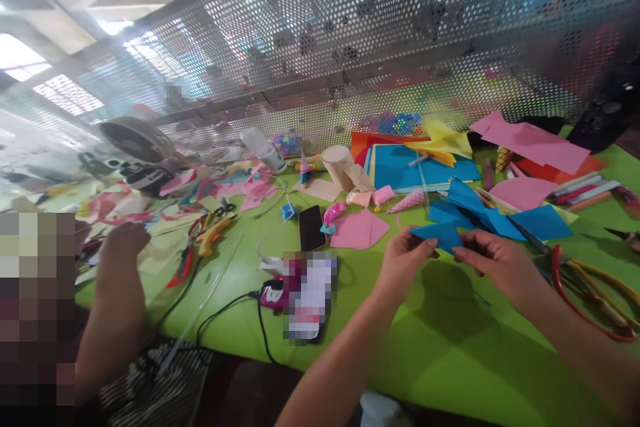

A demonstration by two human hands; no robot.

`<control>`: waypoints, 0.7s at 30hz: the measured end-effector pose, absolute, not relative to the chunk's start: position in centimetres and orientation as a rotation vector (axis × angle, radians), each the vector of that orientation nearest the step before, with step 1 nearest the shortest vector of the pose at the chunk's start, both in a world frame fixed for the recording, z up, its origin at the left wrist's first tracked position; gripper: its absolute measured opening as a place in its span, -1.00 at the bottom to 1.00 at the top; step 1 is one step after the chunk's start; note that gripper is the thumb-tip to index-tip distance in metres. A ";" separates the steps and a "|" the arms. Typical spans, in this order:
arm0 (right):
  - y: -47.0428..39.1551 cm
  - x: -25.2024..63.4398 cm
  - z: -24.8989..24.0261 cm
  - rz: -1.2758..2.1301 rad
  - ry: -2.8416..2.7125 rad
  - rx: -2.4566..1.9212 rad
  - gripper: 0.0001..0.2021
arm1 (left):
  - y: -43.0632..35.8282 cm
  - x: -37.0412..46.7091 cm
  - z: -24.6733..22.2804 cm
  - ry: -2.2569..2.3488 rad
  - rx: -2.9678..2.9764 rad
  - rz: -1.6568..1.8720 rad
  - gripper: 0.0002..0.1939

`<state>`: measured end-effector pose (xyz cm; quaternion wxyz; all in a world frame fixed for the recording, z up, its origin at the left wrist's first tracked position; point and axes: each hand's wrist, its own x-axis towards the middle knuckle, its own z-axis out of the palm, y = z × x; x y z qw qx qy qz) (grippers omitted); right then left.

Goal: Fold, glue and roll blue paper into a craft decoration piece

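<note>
Between my two hands is a small piece of blue paper [440,234], raised over the green table [430,360]. My left hand [407,255] pinches its left end between thumb and fingers. The right end is pinched by my right hand [487,255]. Just beyond my hands lie more blue sheets [500,221] with scissors [583,273] resting across them, handles toward the right. A pink cone [407,201] and a pink paper square [359,229] lie beyond and left of my left hand.
A phone [311,228], a blurred-out phone-like item [313,297] and black cables are left of my forearm. Red-handled pliers [186,260] and a yellow glue gun [215,237] lie farther left, near another person's arm [117,287]. Behind stands a perforated metal screen [320,47].
</note>
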<state>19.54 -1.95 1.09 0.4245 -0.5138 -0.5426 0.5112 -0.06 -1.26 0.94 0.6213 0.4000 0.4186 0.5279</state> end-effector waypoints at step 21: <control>-2.4 18.9 0.6 1.449 -1.515 -1.275 -0.50 | -1.2 -0.1 1.2 0.900 0.982 1.151 -0.48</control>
